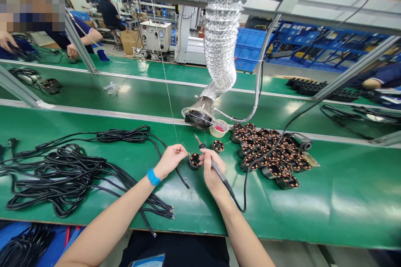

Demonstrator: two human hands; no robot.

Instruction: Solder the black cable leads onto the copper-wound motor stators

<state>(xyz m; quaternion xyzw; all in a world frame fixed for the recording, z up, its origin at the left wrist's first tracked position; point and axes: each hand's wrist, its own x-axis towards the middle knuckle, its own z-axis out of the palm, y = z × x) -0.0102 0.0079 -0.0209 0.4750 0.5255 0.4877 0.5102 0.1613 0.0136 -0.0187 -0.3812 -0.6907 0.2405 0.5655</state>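
My right hand [213,172] is closed around a soldering iron [219,172], its tip pointing up and away from me. Between the two hands stands a small motor stator [194,161] with copper windings, and my right fingertips are close against its side. My left hand [172,159], with a blue band at the wrist, pinches a thin wire [189,154] at the stator's upper left edge. Just beyond, a second stator [218,146] sits on the green table. A fine strand of solder wire [169,100] hangs down from above, behind my left hand.
Several stators [271,150] are grouped at the right. Bundled black cables [62,179] cover the left side. A fume extractor hood [199,113] on a foil duct hangs ahead, beside a small cup [219,128] with red contents. The iron's cord [246,183] crosses the right. Co-workers sit beyond.
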